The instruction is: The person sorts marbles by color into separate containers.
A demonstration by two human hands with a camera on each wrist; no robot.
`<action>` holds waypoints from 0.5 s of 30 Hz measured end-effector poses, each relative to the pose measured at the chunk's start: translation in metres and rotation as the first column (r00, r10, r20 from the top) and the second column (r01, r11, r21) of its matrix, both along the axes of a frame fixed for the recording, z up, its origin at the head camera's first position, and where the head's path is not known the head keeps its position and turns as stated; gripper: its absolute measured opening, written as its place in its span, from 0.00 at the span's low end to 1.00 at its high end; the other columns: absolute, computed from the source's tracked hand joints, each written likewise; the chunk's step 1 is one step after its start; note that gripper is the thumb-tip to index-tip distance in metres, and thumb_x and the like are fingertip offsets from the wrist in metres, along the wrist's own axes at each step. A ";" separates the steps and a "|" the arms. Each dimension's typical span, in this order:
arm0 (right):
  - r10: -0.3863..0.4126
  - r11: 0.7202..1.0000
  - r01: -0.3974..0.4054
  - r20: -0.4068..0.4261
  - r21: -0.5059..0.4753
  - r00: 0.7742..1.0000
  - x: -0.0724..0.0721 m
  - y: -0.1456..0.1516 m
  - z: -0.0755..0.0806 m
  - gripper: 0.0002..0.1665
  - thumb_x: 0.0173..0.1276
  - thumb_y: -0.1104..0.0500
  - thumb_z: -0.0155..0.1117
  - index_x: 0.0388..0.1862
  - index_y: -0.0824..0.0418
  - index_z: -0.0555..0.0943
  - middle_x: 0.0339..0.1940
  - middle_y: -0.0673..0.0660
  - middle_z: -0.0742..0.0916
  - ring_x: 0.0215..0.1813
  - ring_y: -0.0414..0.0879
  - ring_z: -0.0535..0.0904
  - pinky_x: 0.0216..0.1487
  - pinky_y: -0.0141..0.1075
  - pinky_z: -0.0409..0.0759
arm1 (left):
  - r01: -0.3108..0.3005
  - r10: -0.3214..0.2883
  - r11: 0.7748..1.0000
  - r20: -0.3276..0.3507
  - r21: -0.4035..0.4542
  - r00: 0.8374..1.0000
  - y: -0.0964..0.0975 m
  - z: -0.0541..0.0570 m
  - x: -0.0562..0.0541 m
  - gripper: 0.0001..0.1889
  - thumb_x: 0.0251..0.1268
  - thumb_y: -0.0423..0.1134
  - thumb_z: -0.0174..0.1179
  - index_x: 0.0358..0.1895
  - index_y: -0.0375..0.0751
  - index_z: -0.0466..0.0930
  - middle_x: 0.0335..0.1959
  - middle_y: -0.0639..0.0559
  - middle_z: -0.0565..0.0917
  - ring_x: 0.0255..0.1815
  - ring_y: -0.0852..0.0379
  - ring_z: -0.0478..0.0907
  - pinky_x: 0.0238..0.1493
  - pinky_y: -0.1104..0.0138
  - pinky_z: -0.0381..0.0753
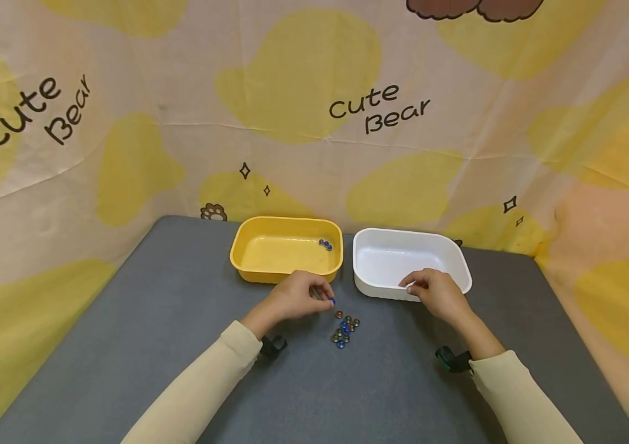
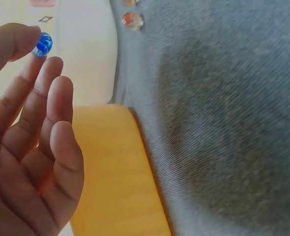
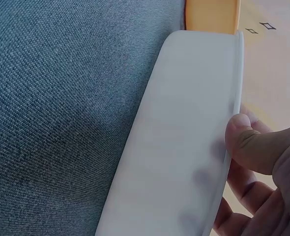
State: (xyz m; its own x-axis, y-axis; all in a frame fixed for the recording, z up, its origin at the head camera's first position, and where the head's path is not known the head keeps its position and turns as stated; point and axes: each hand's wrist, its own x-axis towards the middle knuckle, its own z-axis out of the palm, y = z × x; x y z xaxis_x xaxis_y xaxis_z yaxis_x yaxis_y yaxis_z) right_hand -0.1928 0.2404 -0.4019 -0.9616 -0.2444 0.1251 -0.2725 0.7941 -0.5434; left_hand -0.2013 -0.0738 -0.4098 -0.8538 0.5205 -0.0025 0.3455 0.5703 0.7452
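Note:
My left hand (image 1: 299, 295) pinches a blue marble (image 2: 43, 44) between thumb and index finger, with the other fingers loosely bent. It is in front of the yellow bin (image 1: 287, 275), just left of a cluster of marbles. In that cluster lie a reddish marble (image 1: 339, 314), a blue marble (image 1: 341, 344) and several brownish ones. My right hand (image 1: 438, 295) grips the near rim of the white bin (image 3: 184, 113). The thumb lies along the rim's outer side, and fingertips show as shadows through the wall. Three blue marbles (image 1: 325, 244) sit at the yellow bin's right side.
The two bins stand side by side at the back of the grey table (image 1: 181, 308), with a narrow gap between them. Behind them hangs a patterned cloth (image 1: 303, 166) with yellow patches and lettering. Dark straps (image 1: 453, 360) are around both wrists.

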 end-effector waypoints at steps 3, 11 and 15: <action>0.000 1.000 0.000 -0.001 0.002 1.000 0.000 0.000 0.000 0.06 0.61 0.65 0.67 0.35 0.57 0.87 0.30 0.53 0.87 0.28 0.40 0.76 0.29 0.34 0.72 | -0.009 0.009 1.000 -0.012 0.023 1.000 -0.001 0.003 -0.002 0.03 0.56 0.40 0.69 0.31 0.53 0.84 0.28 0.62 0.83 0.31 0.63 0.78 0.34 0.69 0.79; 0.003 1.000 -0.003 -0.005 0.001 1.000 -0.001 0.000 0.000 0.06 0.61 0.66 0.67 0.34 0.57 0.87 0.30 0.53 0.87 0.28 0.40 0.76 0.29 0.34 0.72 | -0.027 0.031 0.998 -0.067 0.063 0.997 -0.007 0.013 -0.008 0.03 0.55 0.41 0.69 0.31 0.51 0.84 0.28 0.60 0.83 0.31 0.58 0.79 0.34 0.69 0.79; 0.002 1.000 -0.002 0.003 -0.005 1.000 -0.001 0.000 0.001 0.06 0.61 0.66 0.66 0.34 0.57 0.87 0.29 0.53 0.87 0.27 0.40 0.75 0.28 0.34 0.72 | -0.033 0.040 0.997 -0.106 0.069 0.994 -0.009 0.017 -0.011 0.03 0.55 0.41 0.70 0.30 0.52 0.84 0.27 0.60 0.84 0.30 0.60 0.79 0.34 0.69 0.79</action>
State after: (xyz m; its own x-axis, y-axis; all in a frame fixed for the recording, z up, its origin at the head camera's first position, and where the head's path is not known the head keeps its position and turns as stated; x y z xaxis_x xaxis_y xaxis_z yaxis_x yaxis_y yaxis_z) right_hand -0.1935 0.2403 -0.4012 -0.9615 -0.2457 0.1232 -0.2723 0.7907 -0.5483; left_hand -0.2126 -0.0831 -0.3926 -0.8658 0.4847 0.1242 0.4053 0.5338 0.7422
